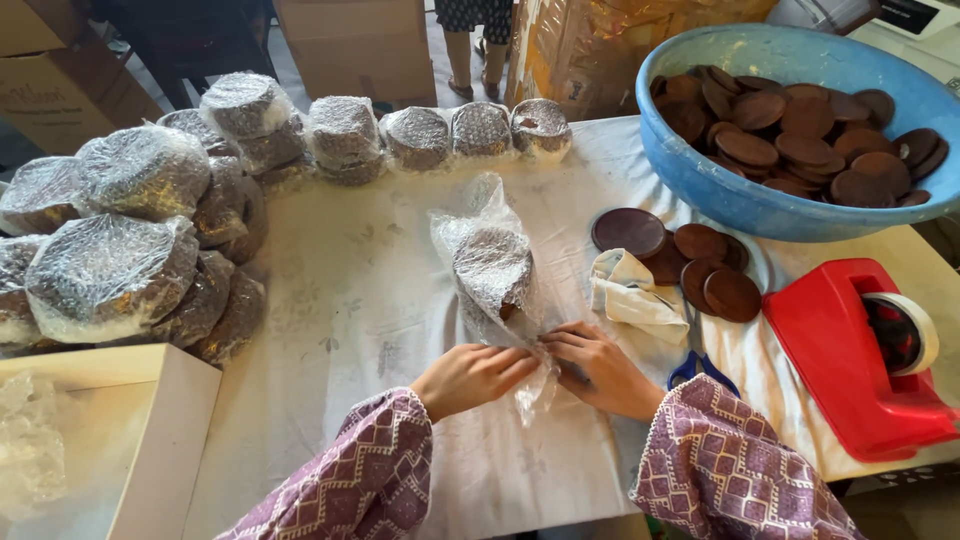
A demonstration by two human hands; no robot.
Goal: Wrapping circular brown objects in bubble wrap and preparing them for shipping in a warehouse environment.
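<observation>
We have a stack of brown discs half wrapped in bubble wrap [492, 268] lying on the white cloth [350, 300] in the middle of the table, its near end loose and gathered toward us. Our left hand [470, 378] pinches that loose film from the left, and our right hand [600, 370] presses and folds it from the right, fingers closed on the plastic, the two hands almost touching. The wrap looks soft, crinkly and a bit slick, so we judge it wants a firm pinch at the gathered tail, not on the bulging middle. The discs inside seem stiff and fairly heavy together, and may slide apart if we lift by the film alone; better to cup the bundle from beneath. Just right of it lie loose discs [700, 262], a folded rag [630, 295], blue-handled scissors [700, 368] and a red tape dispenser [860, 355]. Finished bundles [140, 230] are piled at the left, and a blue bowl [700, 175] of discs stands at the far right.
</observation>
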